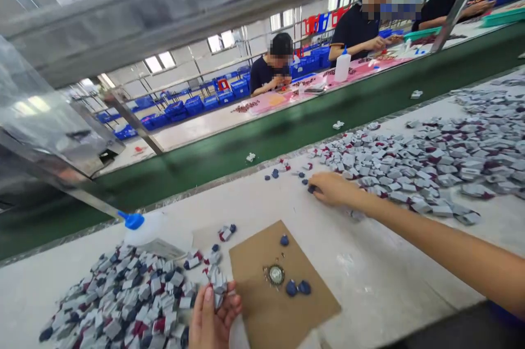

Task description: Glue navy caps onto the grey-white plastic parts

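My left hand (213,319) is at the bottom edge, fingers curled around a few small grey parts (219,285) at the edge of the near heap (127,297). My right hand (331,189) reaches far out across the white table, fingers closed in a pinch on a small dark blue cap (311,189) beside the big grey heap (430,160). A brown cardboard sheet (279,305) lies between them, carrying a small round metal piece (276,274) and three blue caps (298,287).
A white glue bottle with a blue tip (141,227) lies behind the near heap. Loose blue caps (274,174) dot the table's far edge. A green conveyor belt (262,141) runs past, with seated people (273,67) working at the pink-topped table beyond and blue crates behind.
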### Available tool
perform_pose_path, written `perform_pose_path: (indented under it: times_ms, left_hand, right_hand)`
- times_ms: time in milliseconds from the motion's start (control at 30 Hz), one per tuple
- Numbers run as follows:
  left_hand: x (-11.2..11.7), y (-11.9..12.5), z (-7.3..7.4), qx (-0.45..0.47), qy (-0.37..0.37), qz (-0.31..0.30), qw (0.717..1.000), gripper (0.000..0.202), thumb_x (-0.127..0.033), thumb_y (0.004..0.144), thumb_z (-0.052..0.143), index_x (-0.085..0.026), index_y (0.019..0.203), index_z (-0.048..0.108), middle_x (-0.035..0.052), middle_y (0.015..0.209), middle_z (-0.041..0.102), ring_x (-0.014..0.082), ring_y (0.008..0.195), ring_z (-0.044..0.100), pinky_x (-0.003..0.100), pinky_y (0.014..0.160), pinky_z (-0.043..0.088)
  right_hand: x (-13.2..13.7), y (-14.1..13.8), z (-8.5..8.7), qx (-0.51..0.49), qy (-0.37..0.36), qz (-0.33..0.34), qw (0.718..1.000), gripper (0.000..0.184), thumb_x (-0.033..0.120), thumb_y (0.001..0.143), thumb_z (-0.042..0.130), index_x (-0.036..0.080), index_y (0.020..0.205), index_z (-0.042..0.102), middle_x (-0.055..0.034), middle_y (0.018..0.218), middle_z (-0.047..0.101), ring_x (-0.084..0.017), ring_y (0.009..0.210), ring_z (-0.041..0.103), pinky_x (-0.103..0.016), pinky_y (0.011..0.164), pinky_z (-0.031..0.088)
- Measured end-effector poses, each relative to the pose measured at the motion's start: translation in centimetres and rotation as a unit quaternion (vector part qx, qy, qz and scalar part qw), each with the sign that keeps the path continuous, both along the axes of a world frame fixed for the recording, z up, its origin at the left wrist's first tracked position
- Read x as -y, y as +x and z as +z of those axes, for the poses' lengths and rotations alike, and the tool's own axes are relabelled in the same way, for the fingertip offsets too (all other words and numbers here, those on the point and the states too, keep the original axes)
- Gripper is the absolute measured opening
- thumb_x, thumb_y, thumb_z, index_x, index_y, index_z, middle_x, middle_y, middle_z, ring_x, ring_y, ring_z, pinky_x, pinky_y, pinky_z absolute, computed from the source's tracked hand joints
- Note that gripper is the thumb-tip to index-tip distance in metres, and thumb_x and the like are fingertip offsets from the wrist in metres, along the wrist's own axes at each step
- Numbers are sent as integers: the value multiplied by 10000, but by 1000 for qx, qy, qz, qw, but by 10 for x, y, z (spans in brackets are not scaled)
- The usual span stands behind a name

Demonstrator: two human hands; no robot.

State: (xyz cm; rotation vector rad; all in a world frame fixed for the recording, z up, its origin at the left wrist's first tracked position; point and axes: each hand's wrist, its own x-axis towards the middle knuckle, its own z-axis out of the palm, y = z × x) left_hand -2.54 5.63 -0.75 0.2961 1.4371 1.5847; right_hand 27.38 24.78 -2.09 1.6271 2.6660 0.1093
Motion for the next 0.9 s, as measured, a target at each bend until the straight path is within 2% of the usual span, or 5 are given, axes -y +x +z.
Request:
perform_pose_path:
  times_ms: [233, 433, 600, 767, 900]
  left_hand:
    - [14, -3, -24, -84, 28, -196, 977, 314, -416, 724, 641, -150, 861, 545, 57, 684, 698, 148, 572, 634, 266, 606, 506]
    - [20, -7, -33, -96, 57, -219, 969, 261, -388, 799, 567, -158, 921, 545, 41, 742, 683, 129, 605, 611, 261, 624, 506]
    - [23, -8, -30, -86, 72, -238, 965, 262, -386, 813, 548, -164, 953, 535, 35, 738, 677, 135, 638, 610, 271, 664, 513]
    - [27, -6, -32, -104, 70, -251, 960, 264, -401, 820, 532, -173, 953, 539, 35, 757, 672, 143, 656, 617, 273, 677, 499]
    - [27, -6, -32, -110, 67, -235, 964, 251, -396, 824, 527, -180, 951, 540, 34, 772, 669, 142, 656, 615, 275, 691, 490]
  right_hand:
    - [-12, -26, 17, 72, -67, 86, 991, 239, 102, 750, 449, 142, 910, 622, -118, 917, 628, -226, 845, 572, -286, 617, 353]
    - [0, -44, 14, 92, -91, 73, 989, 261, 142, 753, 448, 126, 978, 580, -131, 914, 623, -181, 625, 558, -267, 475, 256]
    - [8, -50, 22, 60, -103, 39, 992, 254, 244, 848, 386, 128, 843, 611, -128, 755, 637, -200, 604, 562, -270, 490, 292]
    - [54, -67, 32, -53, -130, 18, 990, 388, 398, 911, 320, 163, 950, 627, -82, 835, 674, -186, 728, 611, -260, 587, 417]
    - [106, -97, 33, -237, -204, 76, 947, 326, 359, 888, 382, 188, 1059, 601, -75, 974, 660, -179, 838, 611, -269, 699, 455]
